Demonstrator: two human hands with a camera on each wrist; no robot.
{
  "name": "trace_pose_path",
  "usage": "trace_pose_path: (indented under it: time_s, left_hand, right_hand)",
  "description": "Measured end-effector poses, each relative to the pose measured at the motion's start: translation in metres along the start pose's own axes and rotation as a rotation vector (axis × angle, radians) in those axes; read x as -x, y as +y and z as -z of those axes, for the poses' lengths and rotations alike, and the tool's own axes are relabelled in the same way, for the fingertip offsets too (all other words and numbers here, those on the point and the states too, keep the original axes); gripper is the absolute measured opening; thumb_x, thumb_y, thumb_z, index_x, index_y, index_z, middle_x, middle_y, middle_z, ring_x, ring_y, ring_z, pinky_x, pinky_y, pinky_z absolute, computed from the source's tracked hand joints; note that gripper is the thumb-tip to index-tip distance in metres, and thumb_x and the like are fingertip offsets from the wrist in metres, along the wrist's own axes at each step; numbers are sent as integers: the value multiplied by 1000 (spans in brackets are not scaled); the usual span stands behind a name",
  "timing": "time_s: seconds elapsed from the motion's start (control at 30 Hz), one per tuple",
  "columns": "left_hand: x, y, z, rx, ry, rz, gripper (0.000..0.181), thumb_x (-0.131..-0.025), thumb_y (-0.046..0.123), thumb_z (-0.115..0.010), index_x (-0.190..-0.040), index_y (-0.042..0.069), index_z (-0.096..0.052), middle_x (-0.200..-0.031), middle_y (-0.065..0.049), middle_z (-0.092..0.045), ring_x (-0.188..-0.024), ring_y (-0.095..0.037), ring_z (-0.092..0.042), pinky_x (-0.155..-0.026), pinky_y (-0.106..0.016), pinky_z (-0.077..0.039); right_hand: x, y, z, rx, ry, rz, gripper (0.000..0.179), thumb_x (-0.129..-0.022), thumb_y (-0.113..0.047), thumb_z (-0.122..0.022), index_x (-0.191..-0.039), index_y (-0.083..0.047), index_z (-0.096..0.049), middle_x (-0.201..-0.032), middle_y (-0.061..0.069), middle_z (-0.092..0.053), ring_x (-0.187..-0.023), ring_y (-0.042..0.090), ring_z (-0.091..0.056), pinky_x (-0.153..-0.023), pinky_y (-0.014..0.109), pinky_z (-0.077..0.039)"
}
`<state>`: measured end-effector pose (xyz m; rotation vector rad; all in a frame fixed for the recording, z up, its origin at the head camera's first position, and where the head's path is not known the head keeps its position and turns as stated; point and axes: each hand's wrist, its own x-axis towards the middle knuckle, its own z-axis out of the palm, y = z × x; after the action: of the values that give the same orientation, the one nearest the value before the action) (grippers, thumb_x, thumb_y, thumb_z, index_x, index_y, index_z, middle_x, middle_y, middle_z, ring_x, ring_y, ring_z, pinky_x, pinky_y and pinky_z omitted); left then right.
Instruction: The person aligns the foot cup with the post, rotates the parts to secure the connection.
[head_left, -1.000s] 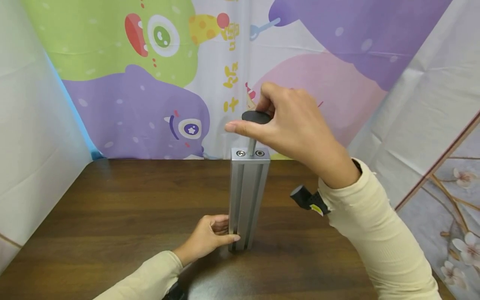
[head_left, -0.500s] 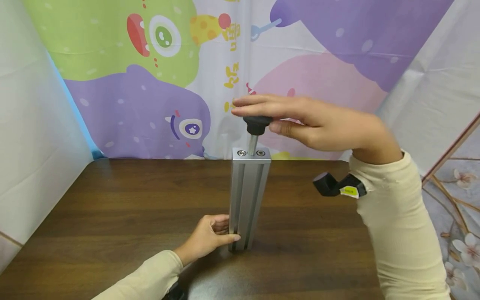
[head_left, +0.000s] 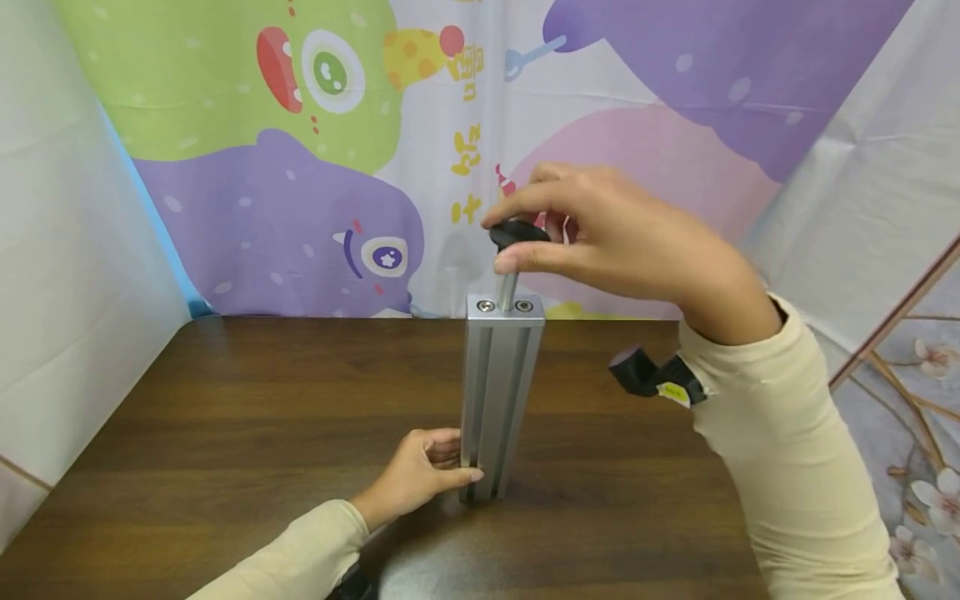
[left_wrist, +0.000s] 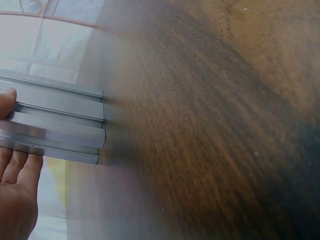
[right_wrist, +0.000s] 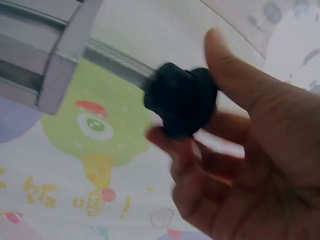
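Observation:
A silver aluminum profile (head_left: 502, 383) stands upright on the wooden table, with two screws in its top end plate. From the middle of that plate rises a threaded rod (right_wrist: 120, 65) topped by a black knob (head_left: 517, 232). My right hand (head_left: 611, 221) pinches the knob between thumb and fingers from the right side. Low on the profile, my left hand (head_left: 412, 477) grips its left side, thumb across the front and fingers behind. The left wrist view shows the grooved lower end of the profile (left_wrist: 55, 102) meeting the tabletop.
The brown wooden table (head_left: 262, 400) spreads on both sides of the profile. Behind it hangs a cartoon-printed curtain (head_left: 300, 208), and white fabric (head_left: 75, 250) borders the left. A black wrist camera (head_left: 637, 371) juts from the right sleeve.
My right hand changed from gripping the knob to lying with fingers straight over it, then curled back around it. The left hand and profile stayed put.

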<state>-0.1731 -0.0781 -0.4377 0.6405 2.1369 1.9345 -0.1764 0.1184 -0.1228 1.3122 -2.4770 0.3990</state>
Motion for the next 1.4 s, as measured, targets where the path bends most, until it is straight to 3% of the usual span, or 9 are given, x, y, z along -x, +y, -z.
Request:
trace_pose_path:
  time_s: [0.23,0.4,0.57,0.7,0.83,0.93,1.03,1.23,1.4]
  left_hand:
    - [0,1,1,-8,13,14,43,-71,10,-74,-107,-7,-58,-98,-16,-65,-94,-22,-61,-81,-26,-49]
    - [3,13,0,8,5,20,40,-72,4,-72,-106,-10,-57,-98,-20,-64,-95,-27,-60,-82,-27,-50]
    - [7,28,-1,-5,-2,25,38,-73,1,-71,-105,-12,-57,-97,-22,-63,-95,-31,-59,-81,-27,-50]
    - [7,29,-1,-5,-5,24,38,-73,2,-71,-106,-11,-57,-98,-22,-63,-95,-31,-59,-81,-27,-50]
    - [7,28,-1,1,-7,29,39,-72,1,-71,-106,-12,-56,-98,-22,-63,-95,-31,-59,-81,-27,-50]
    - [6,24,-1,10,-7,32,40,-72,1,-71,-107,-12,-56,-98,-22,-63,-96,-31,-59,-81,-27,-50]
    - [4,15,0,22,-7,32,41,-72,3,-72,-107,-10,-56,-99,-20,-63,-96,-29,-59,-81,-26,-50]
    - [1,1,0,16,-10,8,43,-72,9,-73,-108,-8,-57,-100,-18,-64,-96,-24,-60,-82,-26,-49]
    - [0,1,0,19,-13,-7,44,-72,10,-74,-108,-9,-57,-100,-19,-64,-96,-25,-60,-82,-27,-49]
  right_hand:
    - [-9,-18,-16,160,204,-329,53,-67,-65,-60,-64,-13,-55,-58,-2,-51,-54,12,-41,-50,25,-35]
    - [-10,-21,-20,179,237,-393,60,-66,-68,-58,-56,-11,-41,-53,-1,-38,-52,13,-33,-46,26,-29]
    - [-9,-22,-19,156,194,-412,58,-69,-68,-56,-61,-12,-43,-56,-1,-39,-54,13,-35,-48,26,-31]
    - [-4,-16,-11,114,54,-353,51,-78,-61,-52,-90,-12,-59,-77,-2,-57,-68,13,-49,-61,27,-40]
    - [5,-1,2,8,-125,-72,45,-91,-37,-47,-129,-12,-44,-122,-1,-52,-101,10,-50,-83,28,-43]
    - [9,7,9,-114,-192,177,45,-92,-6,-46,-135,-10,-36,-138,-2,-37,-123,12,-37,-95,28,-39]
    - [8,8,13,-202,-214,292,54,-85,13,-45,-133,-11,-40,-140,-2,-35,-130,15,-27,-105,29,-29]
    - [2,10,12,-237,-193,318,47,-84,13,-48,-123,-14,-54,-127,1,-51,-123,17,-39,-108,29,-22]
    - [-2,9,6,-111,-52,129,28,-82,-21,-65,-109,-13,-64,-96,-6,-64,-90,6,-57,-75,17,-46]
